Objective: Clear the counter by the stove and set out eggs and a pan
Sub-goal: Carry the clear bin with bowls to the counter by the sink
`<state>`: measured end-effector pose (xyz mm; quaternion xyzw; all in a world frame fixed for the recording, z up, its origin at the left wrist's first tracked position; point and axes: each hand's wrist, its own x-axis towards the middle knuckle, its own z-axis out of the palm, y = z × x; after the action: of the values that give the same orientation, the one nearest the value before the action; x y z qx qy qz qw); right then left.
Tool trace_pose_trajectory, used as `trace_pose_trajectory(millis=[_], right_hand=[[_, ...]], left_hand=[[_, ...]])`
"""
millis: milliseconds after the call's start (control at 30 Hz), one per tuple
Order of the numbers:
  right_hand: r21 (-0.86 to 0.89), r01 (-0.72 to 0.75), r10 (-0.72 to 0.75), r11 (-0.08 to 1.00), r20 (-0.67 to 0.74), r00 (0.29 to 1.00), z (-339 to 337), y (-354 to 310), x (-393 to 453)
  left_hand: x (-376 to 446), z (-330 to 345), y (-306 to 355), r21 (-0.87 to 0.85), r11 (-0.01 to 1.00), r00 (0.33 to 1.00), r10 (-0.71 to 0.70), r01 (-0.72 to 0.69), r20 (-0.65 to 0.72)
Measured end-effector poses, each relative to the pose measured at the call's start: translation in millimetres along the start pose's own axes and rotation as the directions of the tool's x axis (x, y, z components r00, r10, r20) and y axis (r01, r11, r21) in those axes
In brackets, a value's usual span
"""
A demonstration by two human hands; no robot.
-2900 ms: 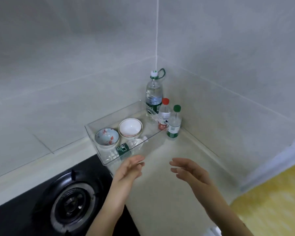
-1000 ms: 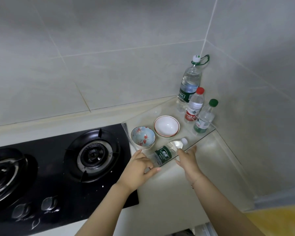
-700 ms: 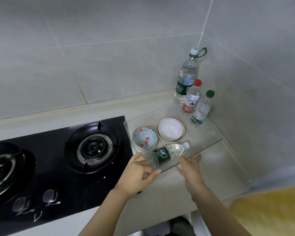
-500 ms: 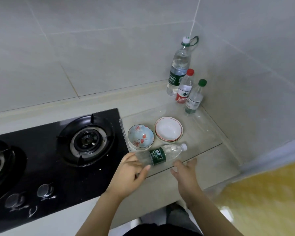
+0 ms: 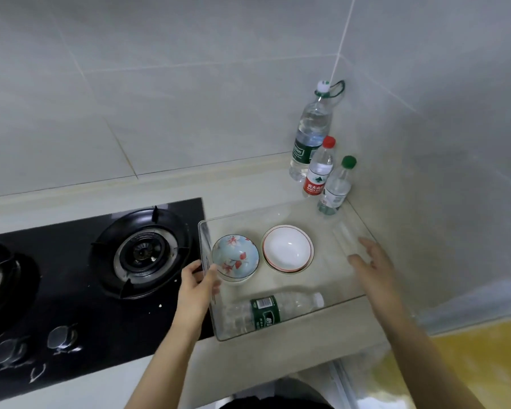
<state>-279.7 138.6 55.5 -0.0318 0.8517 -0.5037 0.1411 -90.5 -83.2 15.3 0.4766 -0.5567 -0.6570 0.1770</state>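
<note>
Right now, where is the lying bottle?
The lying bottle rests inside the clear tray along its near wall, in front of both bowls, between the hands.

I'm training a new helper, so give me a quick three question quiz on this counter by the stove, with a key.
1. True or false: the green-labelled bottle in the clear tray stands upright.
2. How many bottles stand in the wall corner outside the tray? A one, B three, C five.
3. Fill in: the left hand grips the tray wall next to the ____ bowl.

Key: 1 false, it lies on its side. 2 B. 3 floral; the white bowl sits further right, and the right hand is open at the tray's right side.
</note>
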Motion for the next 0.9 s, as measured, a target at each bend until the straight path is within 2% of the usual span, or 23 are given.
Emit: trace_pose_trajectory(millis=[67, 167, 267, 333, 400, 467, 500, 633, 800, 900], right_hand=[[-0.110, -0.046, 0.055, 0.993, 0.083, 0.995, -3.9, 1.6, 40.1], [-0.231, -0.030, 0.102, 0.973, 0.306, 0.946, 0.2, 2.1, 80.3], [-0.193, -0.043, 0.122, 0.980, 0.419, 0.900, 10.7, 1.4, 103.5], [-0.110, -0.129, 0.165, 0.986, 0.447, 0.879, 14.0, 0.6, 111.6], [-0.022, -0.285, 0.250, 0.958, 0.548, 0.798, 12.1, 2.6, 117.7], [0.032, -0.419, 0.292, 0.907, 0.668, 0.684, 9.5, 6.3, 125.3], [0.051, -0.462, 0.299, 0.885, 0.697, 0.652, 8.7, 7.2, 128.0], [0.075, -0.541, 0.311, 0.838, 0.748, 0.586, 11.1, 12.2, 137.1], [0.142, -0.569, 0.283, 0.810, 0.754, 0.592, 9.8, 14.3, 136.2], [0.115, -0.554, 0.285, 0.825, 0.762, 0.581, 6.6, 16.3, 131.1]], left_hand=[[8.4, 6.5, 0.6, -0.050, 0.995, 0.996, -0.086, 0.087, 0.023], [22.9, 19.5, 6.0, -0.129, 0.974, 0.982, -0.189, 0.188, -0.001], [31.4, 28.3, 14.2, -0.124, 0.970, 0.973, -0.220, 0.210, -0.073], [34.9, 29.2, 12.7, -0.047, 0.978, 0.974, -0.208, 0.205, -0.092], [38.7, 28.1, 8.1, 0.041, 0.975, 0.970, -0.213, 0.219, -0.120], [43.1, 26.1, 4.8, 0.049, 0.964, 0.957, -0.254, 0.263, -0.137], [44.2, 25.0, 4.9, 0.032, 0.957, 0.950, -0.284, 0.290, -0.129], [40.7, 27.0, 9.5, -0.083, 0.930, 0.928, -0.364, 0.358, -0.079], [33.9, 28.8, 11.6, -0.109, 0.922, 0.922, -0.381, 0.372, -0.068], [19.2, 30.3, 8.2, -0.126, 0.919, 0.918, -0.387, 0.375, -0.089]])
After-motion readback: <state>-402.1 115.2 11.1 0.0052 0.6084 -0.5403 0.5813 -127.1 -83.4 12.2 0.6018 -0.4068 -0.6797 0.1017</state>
